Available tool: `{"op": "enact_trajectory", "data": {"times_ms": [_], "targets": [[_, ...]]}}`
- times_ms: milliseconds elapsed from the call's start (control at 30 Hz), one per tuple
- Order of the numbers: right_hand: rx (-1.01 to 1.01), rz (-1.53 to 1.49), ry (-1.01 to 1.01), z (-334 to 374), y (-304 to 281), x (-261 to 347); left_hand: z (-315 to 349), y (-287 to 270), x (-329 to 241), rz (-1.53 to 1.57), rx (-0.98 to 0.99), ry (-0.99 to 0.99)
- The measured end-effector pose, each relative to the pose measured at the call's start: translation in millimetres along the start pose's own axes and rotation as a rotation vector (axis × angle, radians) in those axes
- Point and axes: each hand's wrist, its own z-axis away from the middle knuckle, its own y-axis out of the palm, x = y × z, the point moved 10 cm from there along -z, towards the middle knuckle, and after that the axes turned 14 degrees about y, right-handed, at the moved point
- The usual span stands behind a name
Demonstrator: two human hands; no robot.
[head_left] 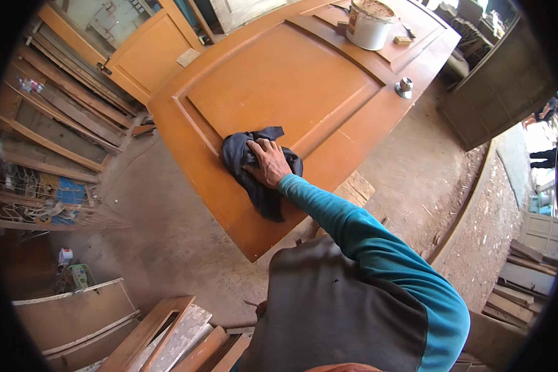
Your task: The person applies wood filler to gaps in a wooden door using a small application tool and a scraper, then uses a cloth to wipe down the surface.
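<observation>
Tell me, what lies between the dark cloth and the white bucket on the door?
In the head view, only the door's bare raised panel separates cloth from bucket.

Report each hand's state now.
Right hand: open, pressed flat on the dark crumpled cloth on the orange wooden door.
Left hand: not in view.

One fisheye view, worn on the person's head, looks steeply down and forward over the right arm (pixel 378 248) onto a door (pixel 291 87) lying flat. The door fills the upper middle, fairly near; its far end reaches the top edge. Floor (pixel 167 229) and stacked timber (pixel 62 118) curve round the dark rim. No second view shares the scene.
</observation>
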Motion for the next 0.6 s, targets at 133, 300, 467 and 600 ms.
{"op": "enact_trajectory", "data": {"times_ms": [133, 300, 467, 600], "targets": [[0.063, -0.01, -0.006, -7, 4, 1, 26, 9, -19, 0.116, -0.116, -0.035], [0.131, 0.007, 0.003, -15, -5, -6, 27, 23, -120, 0.311, -0.23, -0.016], [0.16, -0.086, -0.045, -9, -2, 6, 28, 10, -135, -0.047, -0.177, 0.303], [0.176, -0.113, -0.038, -13, -1, -12, 45, 14, -143, 0.259, -0.202, 0.054]]}}
